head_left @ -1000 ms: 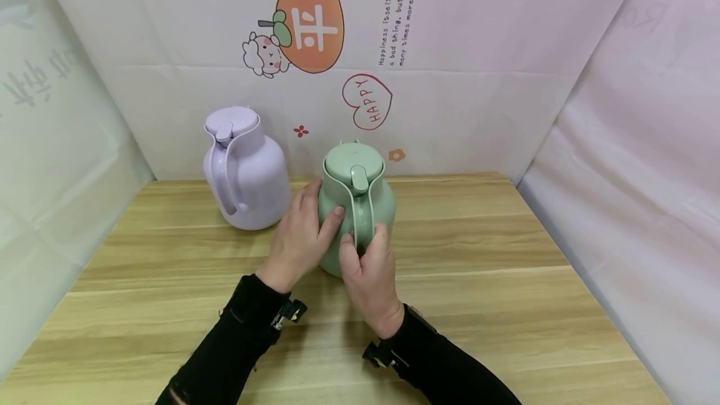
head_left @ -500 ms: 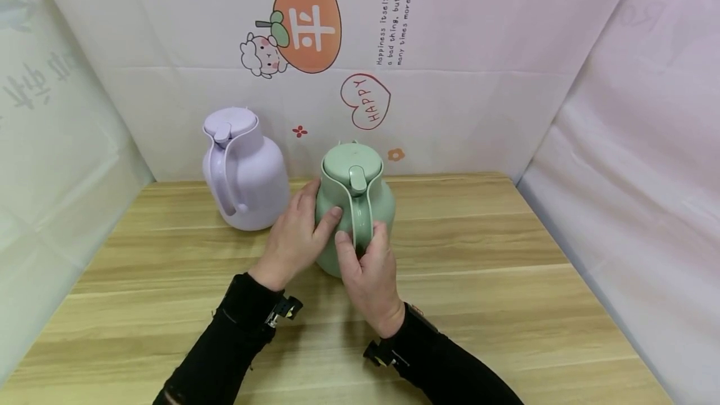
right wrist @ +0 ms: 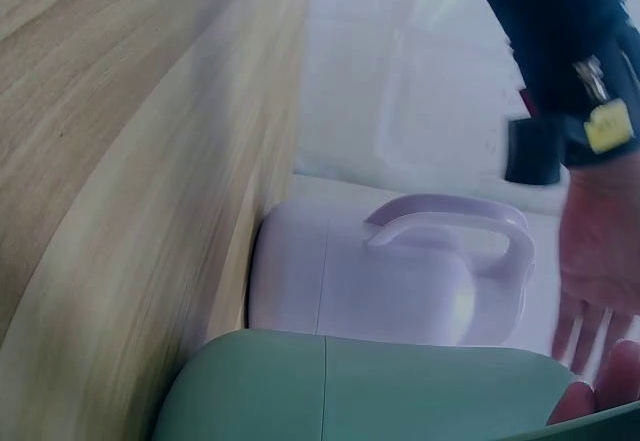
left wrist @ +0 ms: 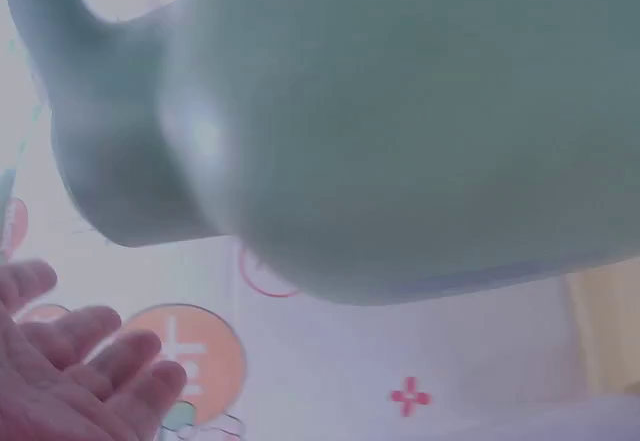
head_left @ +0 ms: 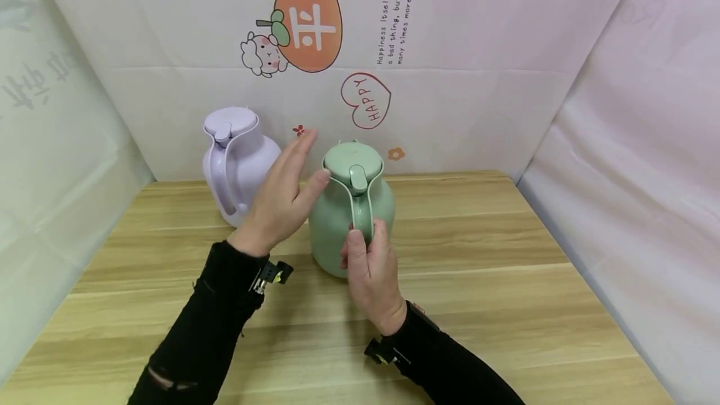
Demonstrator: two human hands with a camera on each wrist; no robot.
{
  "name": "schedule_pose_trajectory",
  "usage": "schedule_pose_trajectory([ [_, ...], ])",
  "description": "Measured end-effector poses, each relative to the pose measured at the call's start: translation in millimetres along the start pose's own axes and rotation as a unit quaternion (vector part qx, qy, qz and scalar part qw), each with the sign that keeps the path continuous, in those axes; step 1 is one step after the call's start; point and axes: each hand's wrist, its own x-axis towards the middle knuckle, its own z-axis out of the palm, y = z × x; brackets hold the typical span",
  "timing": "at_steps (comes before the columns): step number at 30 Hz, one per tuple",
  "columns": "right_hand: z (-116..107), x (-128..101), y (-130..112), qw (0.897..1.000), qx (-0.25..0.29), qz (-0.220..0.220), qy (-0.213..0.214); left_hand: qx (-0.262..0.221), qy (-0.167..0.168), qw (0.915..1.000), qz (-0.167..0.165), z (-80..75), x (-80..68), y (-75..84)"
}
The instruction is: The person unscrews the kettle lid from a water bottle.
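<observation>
A green thermos jug (head_left: pixel 332 230) stands upright on the table, its lid on and its handle facing me. My right hand (head_left: pixel 374 277) grips that handle, the thumb lying along it. To the left of the jug's neck my left hand (head_left: pixel 278 195) is raised with straight fingers, the thumb tip by the rim; whether it touches cannot be told. In the left wrist view the left hand (left wrist: pixel 85 371) appears apart from the green jug (left wrist: pixel 400 111). A lilac thermos jug (head_left: pixel 247 161) stands behind my left hand, which partly covers it.
The wooden table (head_left: pixel 478 280) reaches back to a printed white cloth (head_left: pixel 461 92). More cloth hangs along the left and right sides. In the right wrist view the lilac jug (right wrist: pixel 400 281) stands beyond the green jug (right wrist: pixel 370 386).
My left hand has let go of the green jug's side and moved up and left, its fingers straightened. My right hand stays on the handle, and both jugs have kept their places.
</observation>
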Motion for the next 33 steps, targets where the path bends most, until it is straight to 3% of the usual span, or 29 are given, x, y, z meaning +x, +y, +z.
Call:
schedule_pose_trajectory([
  [3,-1,1,0,1.0,0.0,0.002,-0.002,0.013,-0.017,0.9994,0.025,-5.5,15.0,7.1],
  [7,-1,1,0,1.0,0.005,-0.002,-0.004,0.033,-0.07,0.9963,0.038,-9.8,29.6,14.4],
  [15,-1,2,0,1.0,0.004,0.0,-0.005,0.056,-0.147,0.9857,0.059,-7.4,45.4,20.3],
  [24,-2,2,1,1.0,0.005,0.001,-0.009,0.085,-0.182,0.9773,0.068,-0.6,48.3,20.8],
  [33,-2,2,0,1.0,0.007,-0.003,-0.009,0.106,-0.185,0.9729,0.089,2.6,49.6,19.3],
])
